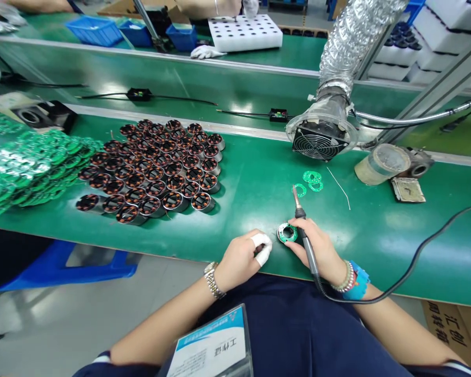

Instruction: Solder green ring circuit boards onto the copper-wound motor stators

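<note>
1. Two bare hands are shown over a green workbench (251, 199), with one soldering iron (308, 248) and one round motor part (279, 232) held on the right.
2. One ring-shaped circuit board (294, 234) is seen on top of the motor part: bright green, flat, dotted with small marks, open at the center and bordered by a silvery rim. The piece is positioned near the bench's front edge, just beside the left fingertips.
3. By the right hand (325, 248), the piece is pinched between thumb and fingers, while the iron is kept across the same hand, its tip pointed toward the back of the bench.
4. By the left hand (239, 259), two white-covered digits are drawn together in a curl; whether anything is gripped between them cannot be told.
5. At least three loose ring boards (312, 174) are scattered beyond the iron's tip, near one bent length of wire (343, 189) and one fan (317, 144).
6. Dozens of copper-wound stators (155, 174), too crowded for an exact count, are grouped upright on the left, beside layered green board panels (27, 167).
7. Three blue bins (94, 31) and one white foam tray (245, 35) are placed behind.
</note>
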